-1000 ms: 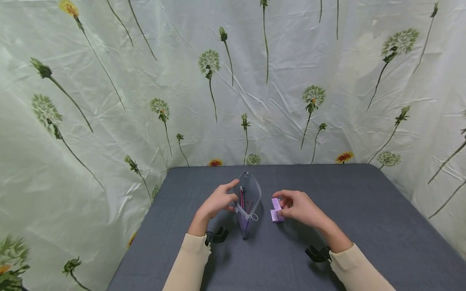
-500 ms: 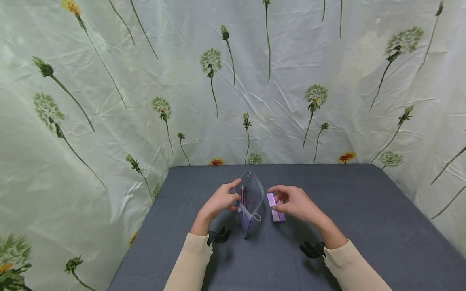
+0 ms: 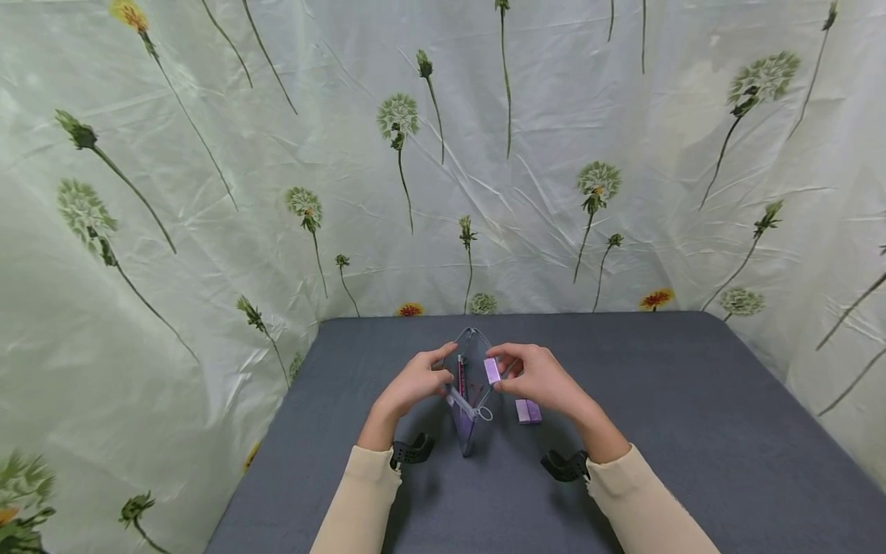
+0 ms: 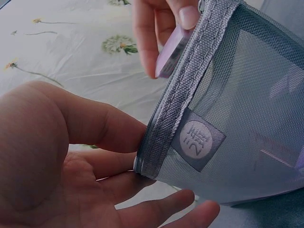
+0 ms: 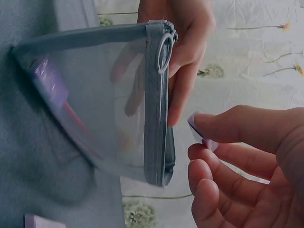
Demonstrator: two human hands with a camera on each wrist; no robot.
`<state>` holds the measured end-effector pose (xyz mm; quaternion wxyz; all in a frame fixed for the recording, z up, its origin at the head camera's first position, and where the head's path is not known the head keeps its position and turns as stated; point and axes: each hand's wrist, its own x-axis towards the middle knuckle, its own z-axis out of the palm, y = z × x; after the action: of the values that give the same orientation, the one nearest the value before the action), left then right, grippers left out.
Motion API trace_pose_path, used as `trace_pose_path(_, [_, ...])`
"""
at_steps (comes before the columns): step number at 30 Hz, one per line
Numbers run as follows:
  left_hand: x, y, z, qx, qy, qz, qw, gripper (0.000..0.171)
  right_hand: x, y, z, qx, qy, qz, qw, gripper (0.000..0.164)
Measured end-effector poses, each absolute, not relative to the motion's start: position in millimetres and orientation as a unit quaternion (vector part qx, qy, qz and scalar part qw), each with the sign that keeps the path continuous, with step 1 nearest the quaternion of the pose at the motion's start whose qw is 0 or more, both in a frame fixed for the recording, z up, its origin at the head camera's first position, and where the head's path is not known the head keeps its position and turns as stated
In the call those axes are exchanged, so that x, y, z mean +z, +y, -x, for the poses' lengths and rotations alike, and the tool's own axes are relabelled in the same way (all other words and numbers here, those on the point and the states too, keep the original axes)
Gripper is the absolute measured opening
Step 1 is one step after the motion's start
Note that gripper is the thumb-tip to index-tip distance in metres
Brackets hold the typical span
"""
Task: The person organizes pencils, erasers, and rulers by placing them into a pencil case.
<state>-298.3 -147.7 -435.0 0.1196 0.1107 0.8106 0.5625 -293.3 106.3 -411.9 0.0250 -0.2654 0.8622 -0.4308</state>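
While the left hand (image 3: 414, 380) holds a sheer mesh pouch (image 4: 247, 99), the right hand (image 3: 540, 378) pinches a rectangular lilac block (image 3: 492, 371).

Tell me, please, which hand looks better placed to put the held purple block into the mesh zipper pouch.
The right hand, I'd judge: it pinches the purple block near the open mesh zipper pouch, while the left hand grips its rim.

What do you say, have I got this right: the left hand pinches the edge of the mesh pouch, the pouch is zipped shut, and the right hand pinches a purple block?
Not quite: the mesh pouch isn't zipped shut. The head view shows its top gaping open. The left hand does pinch its edge, and the right hand pinches a purple block.
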Motion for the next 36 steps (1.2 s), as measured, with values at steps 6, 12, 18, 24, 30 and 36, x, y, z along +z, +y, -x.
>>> trace_pose_path(6, [-435.3,-148.4,299.6,0.555,0.816,-0.116,0.115,0.066,-406.5,95.6,295.6,-0.430,0.868,0.247,0.026,0.049])
trace_pose_path(12, [-434.2,-150.7,300.0,0.547,0.821,-0.124,0.106,0.065,-403.5,87.4,301.4,-0.433,0.867,0.247,0.024,0.049])
trace_pose_path(18, [-437.1,-154.1,302.2,0.549,0.818,-0.137,0.100,0.062,-402.7,79.8,304.8,-0.439,0.859,0.261,0.024,0.049])
trace_pose_path(24, [-439.5,-155.7,303.9,0.551,0.818,-0.131,0.100,0.063,-408.3,74.2,306.9,-0.440,0.863,0.247,0.026,0.049])
trace_pose_path(30, [-438.1,-156.3,302.8,0.549,0.819,-0.131,0.103,0.063,-412.4,72.5,307.8,-0.439,0.869,0.229,0.031,0.048])
trace_pose_path(36, [-437.1,-156.8,302.1,0.544,0.823,-0.129,0.102,0.063,-415.5,71.5,309.2,-0.430,0.873,0.229,0.027,0.048])
